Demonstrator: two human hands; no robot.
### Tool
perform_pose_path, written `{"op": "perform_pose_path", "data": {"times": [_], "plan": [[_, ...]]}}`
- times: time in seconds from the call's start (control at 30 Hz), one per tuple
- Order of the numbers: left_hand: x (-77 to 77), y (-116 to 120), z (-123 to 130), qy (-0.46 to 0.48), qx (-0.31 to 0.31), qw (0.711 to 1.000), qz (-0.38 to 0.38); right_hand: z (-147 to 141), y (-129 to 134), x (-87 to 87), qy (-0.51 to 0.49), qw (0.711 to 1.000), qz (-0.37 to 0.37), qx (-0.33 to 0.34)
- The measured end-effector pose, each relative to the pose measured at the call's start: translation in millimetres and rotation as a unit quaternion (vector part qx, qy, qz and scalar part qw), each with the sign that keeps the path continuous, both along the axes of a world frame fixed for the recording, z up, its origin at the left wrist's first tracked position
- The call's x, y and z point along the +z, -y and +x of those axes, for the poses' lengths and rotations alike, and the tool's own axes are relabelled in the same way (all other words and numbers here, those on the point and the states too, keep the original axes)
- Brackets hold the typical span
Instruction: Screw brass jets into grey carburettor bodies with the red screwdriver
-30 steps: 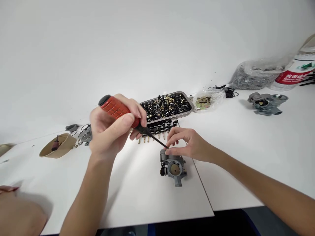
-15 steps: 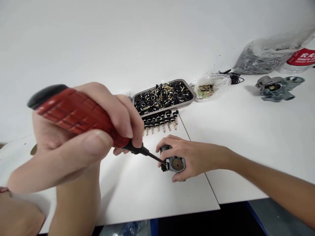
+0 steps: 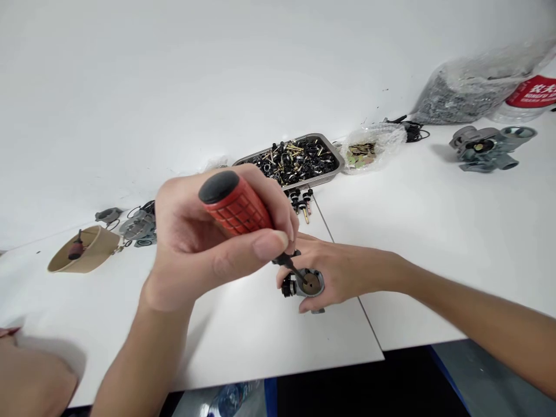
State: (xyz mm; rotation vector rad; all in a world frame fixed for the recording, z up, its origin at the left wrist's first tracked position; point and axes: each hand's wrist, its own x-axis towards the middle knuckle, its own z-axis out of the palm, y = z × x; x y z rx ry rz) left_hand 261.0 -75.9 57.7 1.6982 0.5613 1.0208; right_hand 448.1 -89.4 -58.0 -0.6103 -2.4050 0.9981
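A screwdriver [image 3: 241, 211] with a red grid-patterned handle and black end cap is wrapped in the fingers of my left hand [image 3: 191, 237]. Its dark shaft slants down right, and the tip appears to touch the brown disc inside the round bore of a small grey carburetor [image 3: 320, 285]. My right hand [image 3: 334, 269] grips that carburetor from the right, against the white table. A black fitting [image 3: 288, 285] sticks out on the carburetor's left side. Some of my right fingers are hidden behind my left hand.
Behind my hands are a metal tray [image 3: 332, 174] of small black and brass parts and a row of fittings [image 3: 304, 205]. A bag of metal plates [image 3: 365, 153] and another carburetor [image 3: 486, 150] lie right. Left are a tan container [image 3: 93, 255] and someone's bare arm [image 3: 35, 370].
My left hand has moved right and away from the camera, with the screwdriver steeper. Its tip has shifted from beside the black fitting to the brown disc.
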Motion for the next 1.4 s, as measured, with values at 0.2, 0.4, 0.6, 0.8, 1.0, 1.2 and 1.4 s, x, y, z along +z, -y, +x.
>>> {"op": "perform_pose_path", "data": {"times": [0.2, 0.4, 0.6, 0.8, 1.0, 1.2, 1.4], "plan": [[-8.5, -3.9, -1.9, 0.035, 0.040, 0.997, -0.051, -1.1, 0.3, -2.0, -0.012, 1.000, 0.005, -0.004], [-5.3, -2.9, 8.6, 0.020, -0.061, 0.998, -0.013, -1.4, 0.6, -2.4, -0.011, 1.000, 0.008, -0.008], [-6.5, -8.4, 10.4, 0.014, -0.105, 0.981, 0.161, -0.2, -0.5, -2.9, -0.007, 1.000, 0.000, 0.001], [-8.2, -11.2, 9.0, -0.011, -0.119, 0.978, 0.173, -0.5, -1.0, -4.0, -0.002, 1.000, 0.004, 0.005], [-10.3, -11.8, 10.3, -0.019, -0.097, 0.984, 0.146, -0.1, -0.2, -1.1, 0.007, 1.000, -0.008, -0.001], [-14.9, -16.9, 11.4, -0.046, -0.060, 0.991, 0.112, 0.8, 0.0, 0.7, 0.017, 1.000, -0.012, 0.001], [-18.9, -21.8, 12.5, -0.058, -0.051, 0.989, 0.123, 0.7, -0.6, -0.9, 0.016, 1.000, -0.010, -0.001]]}}
